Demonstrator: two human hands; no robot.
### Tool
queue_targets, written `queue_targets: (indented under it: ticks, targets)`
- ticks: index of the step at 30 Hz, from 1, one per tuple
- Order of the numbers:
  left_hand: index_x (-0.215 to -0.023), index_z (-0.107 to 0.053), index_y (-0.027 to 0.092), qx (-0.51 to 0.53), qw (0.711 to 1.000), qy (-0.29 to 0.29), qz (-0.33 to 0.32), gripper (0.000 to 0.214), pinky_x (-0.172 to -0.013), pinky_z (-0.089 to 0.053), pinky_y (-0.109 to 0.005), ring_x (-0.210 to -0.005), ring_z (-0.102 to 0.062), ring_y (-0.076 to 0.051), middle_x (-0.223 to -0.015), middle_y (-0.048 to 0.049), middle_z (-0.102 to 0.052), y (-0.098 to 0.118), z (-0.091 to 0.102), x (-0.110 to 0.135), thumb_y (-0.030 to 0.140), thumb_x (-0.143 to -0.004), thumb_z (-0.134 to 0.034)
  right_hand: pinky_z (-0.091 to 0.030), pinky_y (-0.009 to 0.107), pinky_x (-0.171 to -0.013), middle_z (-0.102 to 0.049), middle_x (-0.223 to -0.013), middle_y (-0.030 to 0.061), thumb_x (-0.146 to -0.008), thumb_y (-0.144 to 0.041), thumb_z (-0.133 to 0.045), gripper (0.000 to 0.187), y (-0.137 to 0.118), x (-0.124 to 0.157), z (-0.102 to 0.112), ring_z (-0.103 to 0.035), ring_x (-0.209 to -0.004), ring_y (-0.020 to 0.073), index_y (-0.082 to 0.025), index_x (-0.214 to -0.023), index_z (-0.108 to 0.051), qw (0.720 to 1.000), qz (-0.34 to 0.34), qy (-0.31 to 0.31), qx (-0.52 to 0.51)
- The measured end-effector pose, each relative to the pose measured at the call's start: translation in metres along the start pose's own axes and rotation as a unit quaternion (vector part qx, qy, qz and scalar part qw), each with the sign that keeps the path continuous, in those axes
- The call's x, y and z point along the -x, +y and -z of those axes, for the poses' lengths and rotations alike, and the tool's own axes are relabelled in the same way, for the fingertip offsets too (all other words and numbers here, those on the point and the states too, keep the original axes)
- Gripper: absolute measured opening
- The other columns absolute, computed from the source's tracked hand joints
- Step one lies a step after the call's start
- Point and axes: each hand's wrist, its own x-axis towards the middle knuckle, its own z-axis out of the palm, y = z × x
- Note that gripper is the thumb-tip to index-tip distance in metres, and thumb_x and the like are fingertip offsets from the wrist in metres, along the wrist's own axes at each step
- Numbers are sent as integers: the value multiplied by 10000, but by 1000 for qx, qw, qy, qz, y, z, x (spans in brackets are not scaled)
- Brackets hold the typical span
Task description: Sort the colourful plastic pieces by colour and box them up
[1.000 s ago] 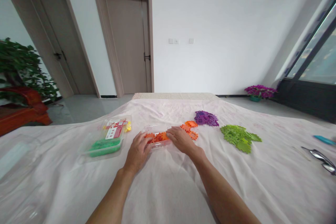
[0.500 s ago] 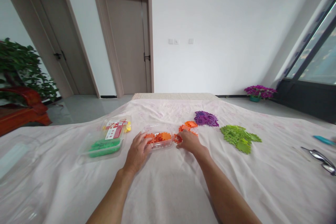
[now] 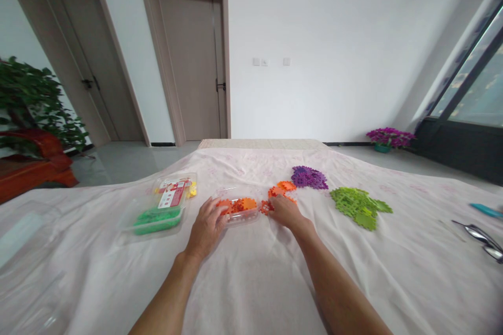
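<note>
A clear plastic box (image 3: 240, 218) with orange notched plastic pieces (image 3: 248, 204) inside sits on the cloth in front of me. My left hand (image 3: 210, 220) grips its left end, the thumb on the near side and the fingers over the rim. Just right of the box, my right hand (image 3: 283, 209) is closed at a small heap of orange pieces (image 3: 276, 191). Its fingertips pinch an orange piece (image 3: 264, 208) at the heap's near left edge; the fingers partly cover it. Other orange pieces lie behind that hand.
Purple pieces (image 3: 309, 177) and lime-green pieces (image 3: 357, 205) lie in heaps to the right. At left are a box of green pieces (image 3: 157, 221), yellow pieces (image 3: 192, 189) under a labelled lid (image 3: 173, 193), and clear plastic packaging (image 3: 23, 241). Glasses (image 3: 481, 238) and a blue object (image 3: 485, 210) are far right.
My right hand has shifted very slightly to the right, and more of the orange piece beside the box shows. My left hand stays on the box.
</note>
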Motion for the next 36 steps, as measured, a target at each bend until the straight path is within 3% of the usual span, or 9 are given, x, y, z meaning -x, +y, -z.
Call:
queue_targets:
  ticks: [5,10,14,18,21,24,31,36]
  targets:
    - [-1113,-697,250,-5,1000,-3,-1,266,-1131,-423,-527,-1356,-463,-275,-1359,-78,-598,0,1,-1,357,-959,-508,-385,273,-752,-675,-1072,125,-861,-219,-591,154,2,0,0,-628,-995,227,-165,-977,-677,1000,-20,8,-18]
    - [-1105,-699,258,-3,1000,2,-2,256,-1134,-425,-517,-1357,-465,-270,-1355,-73,-602,1,1,0,355,-955,-516,-369,252,-748,-649,-1117,122,-805,-251,-680,277,5,-2,-2,-606,-999,207,-152,-1062,-658,996,-36,46,-71]
    - [-1105,-701,249,-4,1000,-1,1,262,-1137,-421,-519,-1362,-458,-273,-1356,-74,-602,1,1,-1,360,-952,-519,-338,248,-727,-668,-1017,89,-840,-163,-584,121,5,-4,2,-599,-936,177,-157,-924,-671,992,-29,75,-100]
    - [-1102,-698,252,1,1000,-4,5,263,-1137,-418,-521,-1362,-455,-275,-1354,-73,-602,3,2,-1,366,-956,-512,-323,257,-692,-681,-910,67,-898,-190,-507,159,2,-4,13,-594,-845,166,-168,-865,-661,980,-31,141,-138]
    - [-1106,-695,257,7,1000,-3,9,265,-1134,-418,-530,-1360,-454,-277,-1351,-74,-599,4,3,-1,377,-955,-514,-358,255,-737,-693,-945,69,-927,-230,-478,198,-3,-3,23,-600,-885,177,-177,-918,-668,961,-28,208,-180]
    - [-1109,-695,264,14,1000,-3,11,263,-1132,-417,-535,-1359,-449,-275,-1357,-70,-592,3,3,0,379,-953,-517,-397,261,-805,-702,-959,69,-949,-240,-437,249,-10,-1,30,-607,-928,185,-186,-951,-680,948,12,237,-210]
    - [-1124,-677,269,18,1000,-9,10,252,-1151,-394,-544,-1376,-431,-266,-1361,-64,-585,1,1,2,354,-963,-503,-440,239,-785,-729,-952,33,-921,-218,-524,290,-35,9,33,-651,-871,161,-195,-1191,-627,926,97,213,-296]
    - [-1128,-673,265,16,1000,-9,5,252,-1144,-403,-551,-1376,-428,-275,-1350,-71,-587,1,1,1,351,-966,-500,-436,233,-750,-736,-936,25,-915,-218,-560,169,-49,15,30,-654,-853,163,-209,-1009,-700,938,156,161,-263]
